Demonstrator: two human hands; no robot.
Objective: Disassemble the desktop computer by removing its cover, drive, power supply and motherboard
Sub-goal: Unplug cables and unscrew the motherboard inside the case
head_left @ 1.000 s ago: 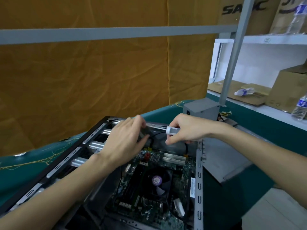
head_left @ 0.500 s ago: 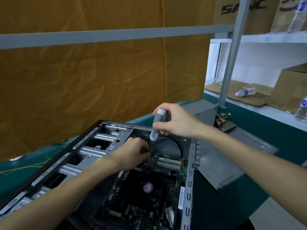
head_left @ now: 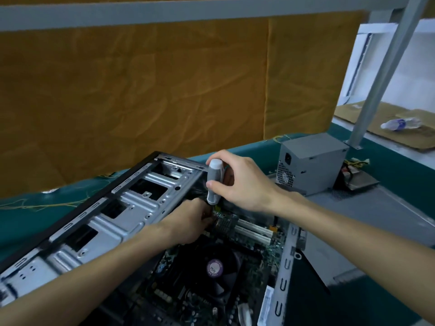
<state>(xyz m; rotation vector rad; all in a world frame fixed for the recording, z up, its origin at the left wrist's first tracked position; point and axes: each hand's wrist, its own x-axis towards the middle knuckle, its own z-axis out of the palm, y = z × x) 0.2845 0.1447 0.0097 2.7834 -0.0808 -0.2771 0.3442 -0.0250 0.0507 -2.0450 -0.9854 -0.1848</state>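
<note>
Two hands in case | right hand (head_left: pixel 240 182) grips screwdriver (head_left: pixel 213 182) upright | left hand (head_left: pixel 188 222) fingers hidden, grip unclear | motherboard (head_left: pixel 211 267) thin, fragile: lift by edges

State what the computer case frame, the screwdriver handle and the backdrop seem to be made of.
Computer case frame: looks like bare stamped sheet metal, dull silver with pressed ribs.
Screwdriver handle: probably matte grey and white plastic or rubber.
Backdrop: seemingly woven mustard cloth, creased and seamed.
</note>
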